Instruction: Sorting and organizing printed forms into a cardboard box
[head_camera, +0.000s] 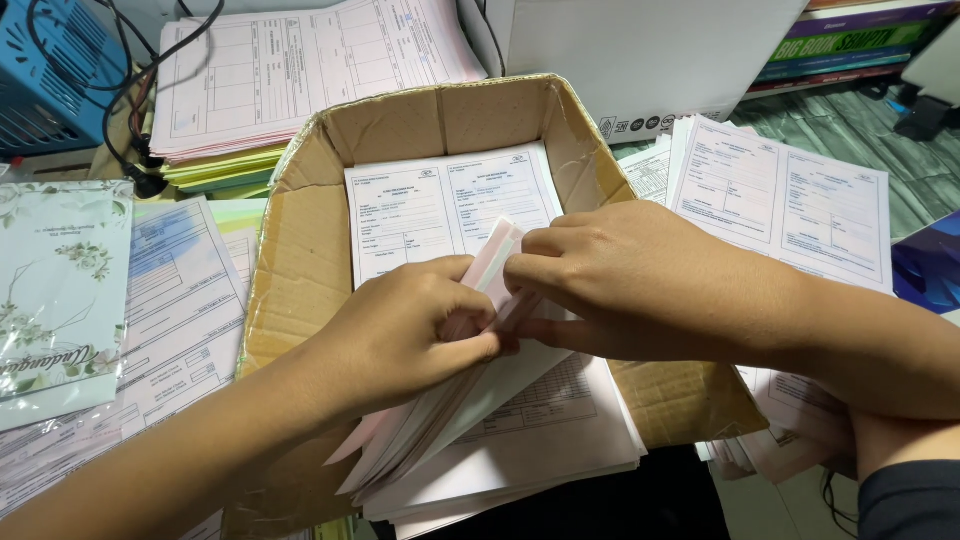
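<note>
A thick sheaf of paper forms (500, 440), white sheets mixed with pale pink ones, lies tilted in an open cardboard box (300, 250), its lower end hanging out over the box's flattened front edge and its upper end lifted and fanned between two hands. The left hand (400, 335) comes in from the lower left, forearm angled up across the frame, wrist bent slightly inward. Its fingers are curled together, thumb pressed against the forefinger, pinching the raised edges of the sheets near the middle of the sheaf. The right hand (640, 280) reaches in from the right, forearm lying across the box's right wall, back of the hand facing up. Its fingers are bent and close together, the forefinger hooked over the top of a few pink and white edges (497, 262) while the thumb runs underneath, so the sheets are nipped between them. The two hands touch each other at the fingertips.

Under the lifted edges, a printed white form (440, 205) lies flat on the box floor. Just right of the box sits another stack of white forms (790, 200); behind the box rests a stack of pinkish forms over yellow-green sheets (290, 75). To the left lie more printed sheets (180, 300) and a floral card in a clear sleeve (60, 290). A blue plastic crate (45, 70) with black cables stands at the top left, and books (850, 40) are stacked at the top right.
</note>
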